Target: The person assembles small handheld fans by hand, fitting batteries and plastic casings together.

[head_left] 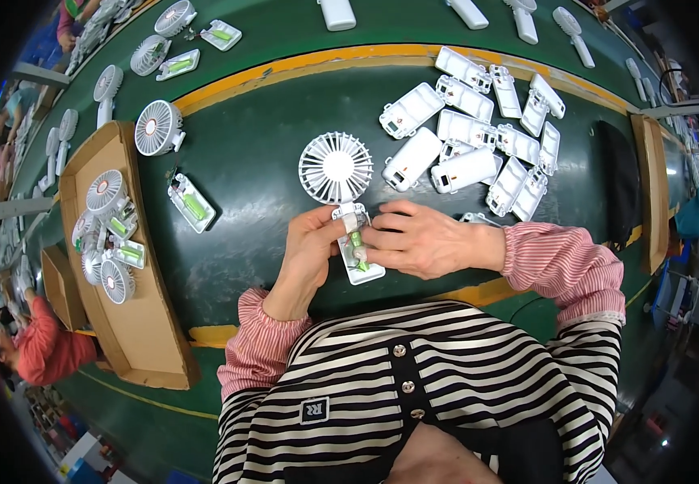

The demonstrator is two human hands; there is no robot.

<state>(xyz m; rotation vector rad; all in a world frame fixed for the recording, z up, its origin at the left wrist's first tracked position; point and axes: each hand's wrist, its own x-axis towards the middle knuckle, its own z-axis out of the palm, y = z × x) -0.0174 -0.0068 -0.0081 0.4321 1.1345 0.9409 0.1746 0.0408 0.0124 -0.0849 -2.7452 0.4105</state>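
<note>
A white handheld fan [335, 167] lies on the green bench in front of me, its round grille pointing away and its handle towards me. The handle [366, 274] is open at the back, showing a green battery [356, 239] and thin wires inside. My left hand [307, 248] is closed on the handle's left side, thumb on top near the neck. From the right, the curled fingers of my right hand [430, 240] press into the open handle at the battery; their tips partly cover the inside, and I cannot tell exactly what they pinch.
White handle covers [414, 160] lie piled at the right. To the left are another fan [158, 127], its open handle with a green battery [194, 206], and a cardboard tray [152, 355] holding several fans. More fans rest on a green strip beyond the yellow edge [285, 68]. A person in red [51, 343] is at far left.
</note>
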